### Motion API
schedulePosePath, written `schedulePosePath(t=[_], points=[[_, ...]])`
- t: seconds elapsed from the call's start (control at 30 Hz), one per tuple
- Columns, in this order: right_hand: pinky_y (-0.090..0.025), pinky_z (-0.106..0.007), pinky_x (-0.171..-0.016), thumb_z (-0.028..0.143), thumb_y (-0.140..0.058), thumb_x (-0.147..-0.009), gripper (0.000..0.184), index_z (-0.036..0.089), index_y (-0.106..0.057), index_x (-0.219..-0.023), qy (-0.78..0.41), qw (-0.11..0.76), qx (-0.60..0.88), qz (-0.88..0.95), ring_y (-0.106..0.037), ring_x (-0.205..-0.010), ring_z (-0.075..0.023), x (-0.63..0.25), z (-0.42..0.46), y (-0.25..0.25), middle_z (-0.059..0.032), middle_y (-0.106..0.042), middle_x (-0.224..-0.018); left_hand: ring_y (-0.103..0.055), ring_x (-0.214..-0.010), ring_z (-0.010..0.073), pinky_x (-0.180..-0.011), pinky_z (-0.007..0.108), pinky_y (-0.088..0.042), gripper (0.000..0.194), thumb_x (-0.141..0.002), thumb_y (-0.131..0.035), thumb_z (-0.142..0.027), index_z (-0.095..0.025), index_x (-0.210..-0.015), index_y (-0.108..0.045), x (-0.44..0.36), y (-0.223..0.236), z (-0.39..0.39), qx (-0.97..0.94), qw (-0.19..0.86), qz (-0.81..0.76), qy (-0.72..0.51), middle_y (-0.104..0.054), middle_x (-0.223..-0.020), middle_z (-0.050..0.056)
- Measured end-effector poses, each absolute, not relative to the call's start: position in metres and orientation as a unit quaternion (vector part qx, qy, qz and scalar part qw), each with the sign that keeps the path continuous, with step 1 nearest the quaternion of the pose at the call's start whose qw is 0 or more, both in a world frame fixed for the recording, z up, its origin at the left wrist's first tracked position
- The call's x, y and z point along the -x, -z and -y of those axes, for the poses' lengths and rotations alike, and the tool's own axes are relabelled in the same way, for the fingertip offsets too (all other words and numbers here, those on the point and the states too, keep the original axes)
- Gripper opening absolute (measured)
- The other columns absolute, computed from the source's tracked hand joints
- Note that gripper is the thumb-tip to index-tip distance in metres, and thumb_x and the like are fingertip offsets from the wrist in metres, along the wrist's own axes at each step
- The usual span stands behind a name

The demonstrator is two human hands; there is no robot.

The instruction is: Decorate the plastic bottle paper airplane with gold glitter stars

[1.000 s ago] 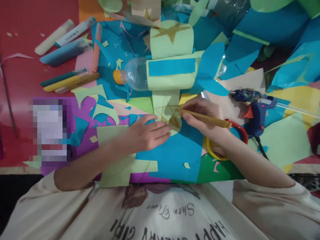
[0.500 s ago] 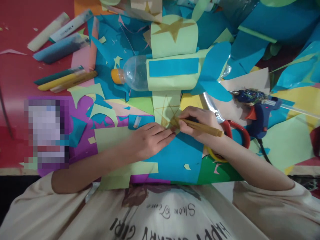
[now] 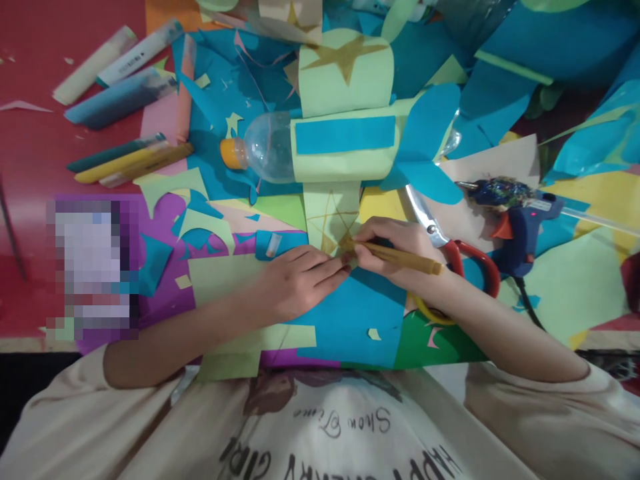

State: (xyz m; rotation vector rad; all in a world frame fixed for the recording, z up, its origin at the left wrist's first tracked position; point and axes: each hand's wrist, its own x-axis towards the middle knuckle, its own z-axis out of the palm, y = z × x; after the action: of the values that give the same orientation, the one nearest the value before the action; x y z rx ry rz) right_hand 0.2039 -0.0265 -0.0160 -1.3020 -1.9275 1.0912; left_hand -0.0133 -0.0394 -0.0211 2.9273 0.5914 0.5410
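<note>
My right hand (image 3: 393,247) is closed round a yellow-brown felt-tip pen (image 3: 407,259), its tip down on a pale green paper wing (image 3: 320,200). A star outline (image 3: 331,215) is drawn on that wing, partly coloured in. My left hand (image 3: 305,277) lies flat with fingers stretched over the wing's near end, fingertips close to the pen tip. The wing joins a clear plastic bottle (image 3: 273,147) with an orange cap, wrapped in green paper with a blue strip (image 3: 345,135). The opposite wing (image 3: 345,93) bears a filled brown star, and blue paper tail fins (image 3: 433,143) sit at the bottle's right end.
Red-handled scissors (image 3: 435,230) lie beside my right wrist. A blue glue gun (image 3: 523,233) with a corded handle rests further right. Several felt-tip pens (image 3: 120,97) lie at upper left, above a blurred-out rectangle (image 3: 90,260). Paper scraps (image 3: 205,227) cover much of the table.
My right hand has brought the pen tip nearer me, towards the star's lower point. My left hand has shifted slightly right, fingers closer together. Little differs in the last half second.
</note>
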Motion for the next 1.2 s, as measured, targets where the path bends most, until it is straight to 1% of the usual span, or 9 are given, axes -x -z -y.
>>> schedulePosePath(t=[0.2, 0.5, 0.67, 0.8, 0.9, 1.03, 1.1, 1.17, 1.2], points=[[-0.040, -0.024, -0.052, 0.022, -0.051, -0.076, 0.010, 0.022, -0.047, -0.066, -0.453, 0.232, 0.508, 0.695, -0.054, -0.055, -0.0128, -0.204, 0.023, 0.008, 0.0005, -0.057, -0.061, -0.067, -0.089, 0.0168, -0.081, 0.033, -0.055, 0.025, -0.099, -0.047, -0.005, -0.012, -0.115, -0.065, 0.013, 0.020, 0.038, -0.962, 0.056, -0.193, -0.182, -0.075, -0.110, 0.005], [-0.037, -0.025, -0.051, 0.020, -0.052, -0.071, 0.009, 0.022, -0.047, -0.064, -0.453, 0.237, 0.526, 0.679, -0.051, -0.054, -0.0122, -0.204, 0.021, 0.004, -0.0007, -0.058, -0.060, -0.068, -0.090, 0.0160, -0.083, 0.032, -0.056, 0.023, -0.099, -0.049, -0.006, -0.014, -0.112, -0.066, 0.012, 0.022, 0.040, -0.958, 0.057, -0.201, -0.196, -0.076, -0.110, 0.004], [-0.038, -0.024, -0.050, 0.024, -0.057, -0.073, 0.013, 0.021, -0.051, -0.062, -0.495, 0.262, 0.526, 0.640, -0.051, -0.054, -0.0120, -0.207, 0.017, 0.007, 0.0007, -0.057, -0.058, -0.068, -0.091, 0.0164, -0.083, 0.033, -0.057, 0.024, -0.098, -0.051, -0.005, -0.014, -0.116, -0.064, 0.012, 0.022, 0.040, -0.959, 0.062, -0.201, -0.188, -0.075, -0.115, 0.006], [-0.041, -0.024, -0.049, 0.032, -0.058, -0.083, 0.022, 0.020, -0.053, -0.065, -0.534, 0.295, 0.516, 0.601, -0.054, -0.052, -0.0122, -0.211, 0.016, 0.008, 0.0011, -0.057, -0.056, -0.070, -0.095, 0.0177, -0.085, 0.034, -0.058, 0.024, -0.097, -0.052, -0.005, -0.012, -0.117, -0.063, 0.014, 0.021, 0.041, -0.964, 0.055, -0.184, -0.186, -0.072, -0.122, 0.008], [-0.045, -0.025, -0.052, 0.032, -0.058, -0.089, 0.016, 0.021, -0.057, -0.077, -0.524, 0.292, 0.517, 0.611, -0.058, -0.056, -0.0127, -0.213, 0.017, 0.004, 0.0009, -0.063, -0.065, -0.071, -0.102, 0.0174, -0.090, 0.033, -0.059, 0.023, -0.098, -0.052, -0.006, -0.012, -0.115, -0.064, 0.015, 0.021, 0.042, -0.966, 0.049, -0.168, -0.190, -0.071, -0.124, 0.009], [-0.049, -0.026, -0.061, 0.027, -0.061, -0.086, 0.005, 0.024, -0.063, -0.090, -0.502, 0.263, 0.498, 0.656, -0.064, -0.073, -0.0151, -0.209, 0.014, -0.001, -0.0008, -0.067, -0.086, -0.072, -0.103, 0.0162, -0.090, 0.030, -0.061, 0.022, -0.099, -0.049, -0.007, -0.013, -0.111, -0.066, 0.015, 0.020, 0.042, -0.963, 0.044, -0.159, -0.213, -0.074, -0.119, 0.007], [-0.047, -0.026, -0.056, 0.026, -0.061, -0.084, 0.003, 0.024, -0.061, -0.082, -0.510, 0.242, 0.485, 0.668, -0.061, -0.065, -0.0141, -0.202, 0.007, -0.002, 0.0006, -0.064, -0.076, -0.072, -0.104, 0.0157, -0.091, 0.029, -0.061, 0.023, -0.100, -0.047, -0.008, -0.014, -0.111, -0.067, 0.016, 0.019, 0.041, -0.959, 0.053, -0.168, -0.221, -0.074, -0.118, 0.006], [-0.043, -0.025, -0.051, 0.026, -0.062, -0.082, 0.016, 0.022, -0.055, -0.068, -0.518, 0.253, 0.472, 0.668, -0.056, -0.057, -0.0129, -0.193, -0.002, -0.001, 0.0019, -0.059, -0.063, -0.072, -0.105, 0.0158, -0.092, 0.028, -0.061, 0.025, -0.101, -0.044, -0.008, -0.014, -0.111, -0.067, 0.017, 0.020, 0.040, -0.957, 0.072, -0.173, -0.222, -0.074, -0.118, 0.007], [-0.042, -0.025, -0.051, 0.024, -0.061, -0.081, 0.016, 0.022, -0.053, -0.067, -0.517, 0.267, 0.472, 0.662, -0.055, -0.057, -0.0126, -0.189, -0.005, 0.000, 0.0021, -0.058, -0.061, -0.072, -0.105, 0.0161, -0.092, 0.028, -0.061, 0.026, -0.102, -0.044, -0.008, -0.013, -0.111, -0.067, 0.017, 0.021, 0.040, -0.956, 0.085, -0.174, -0.221, -0.074, -0.117, 0.007]])
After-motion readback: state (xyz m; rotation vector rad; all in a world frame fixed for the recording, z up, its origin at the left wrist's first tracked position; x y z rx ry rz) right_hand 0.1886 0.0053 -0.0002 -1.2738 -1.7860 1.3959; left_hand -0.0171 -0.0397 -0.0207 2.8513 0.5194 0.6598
